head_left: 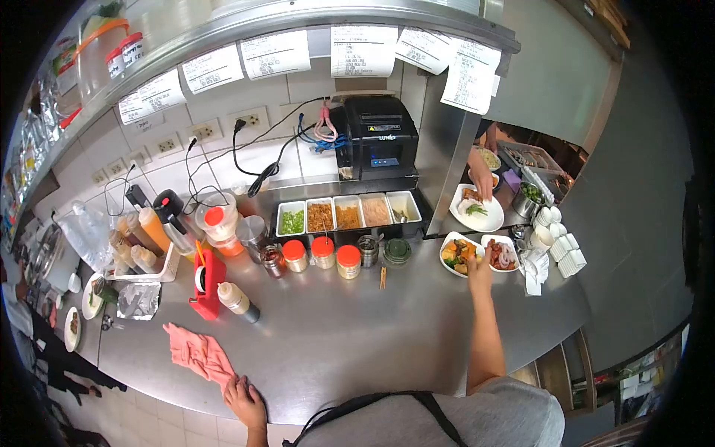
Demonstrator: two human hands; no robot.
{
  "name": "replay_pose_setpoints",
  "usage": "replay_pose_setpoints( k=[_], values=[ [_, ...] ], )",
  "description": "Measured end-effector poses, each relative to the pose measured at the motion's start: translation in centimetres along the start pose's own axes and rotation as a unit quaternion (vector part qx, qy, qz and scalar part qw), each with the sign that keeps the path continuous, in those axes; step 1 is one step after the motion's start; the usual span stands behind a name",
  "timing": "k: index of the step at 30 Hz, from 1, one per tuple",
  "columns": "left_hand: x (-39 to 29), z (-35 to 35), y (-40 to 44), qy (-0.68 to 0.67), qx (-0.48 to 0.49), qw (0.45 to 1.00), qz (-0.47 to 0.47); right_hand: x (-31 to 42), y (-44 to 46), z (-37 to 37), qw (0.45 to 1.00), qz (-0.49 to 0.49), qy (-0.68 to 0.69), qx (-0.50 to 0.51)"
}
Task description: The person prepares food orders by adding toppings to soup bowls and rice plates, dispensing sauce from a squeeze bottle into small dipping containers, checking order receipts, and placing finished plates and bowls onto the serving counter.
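My right hand [480, 273] reaches across the counter to a white bowl [449, 265] of orange and yellow food pieces with some green. Its fingers are closed at the bowl's right side, partly covering the food. Just right of that hand is a second white bowl [512, 267] with reddish-brown meat and sliced onion. My left hand [245, 402] rests at the counter's front edge, fingers laid out over the near corner of a crumpled pink cloth [198, 353].
Another person's hand [482, 183] touches a white plate [490, 217] behind the bowls. Topping trays [347, 216], red-lidded jars [322, 252], a sauce bottle [237, 301] and a red holder [209, 287] stand on the steel counter [357, 335]. A receipt printer [378, 138] is behind; stacked white cups [570, 255] are right.
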State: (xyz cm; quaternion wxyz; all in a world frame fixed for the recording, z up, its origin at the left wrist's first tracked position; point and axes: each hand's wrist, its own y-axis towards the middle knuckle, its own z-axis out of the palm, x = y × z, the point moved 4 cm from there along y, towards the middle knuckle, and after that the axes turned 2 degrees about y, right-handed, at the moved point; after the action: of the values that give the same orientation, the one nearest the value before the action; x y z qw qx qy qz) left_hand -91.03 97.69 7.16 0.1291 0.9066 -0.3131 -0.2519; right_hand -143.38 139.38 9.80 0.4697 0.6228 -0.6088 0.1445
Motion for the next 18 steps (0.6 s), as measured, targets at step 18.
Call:
replay_pose_setpoints(
  k=[18],
  values=[
    [-0.1, -0.3, -0.5, -0.004, 0.009, 1.0, -0.004, 37.0, -2.7, 4.5, 0.794, -0.161, 0.535, 0.238]
  ],
)
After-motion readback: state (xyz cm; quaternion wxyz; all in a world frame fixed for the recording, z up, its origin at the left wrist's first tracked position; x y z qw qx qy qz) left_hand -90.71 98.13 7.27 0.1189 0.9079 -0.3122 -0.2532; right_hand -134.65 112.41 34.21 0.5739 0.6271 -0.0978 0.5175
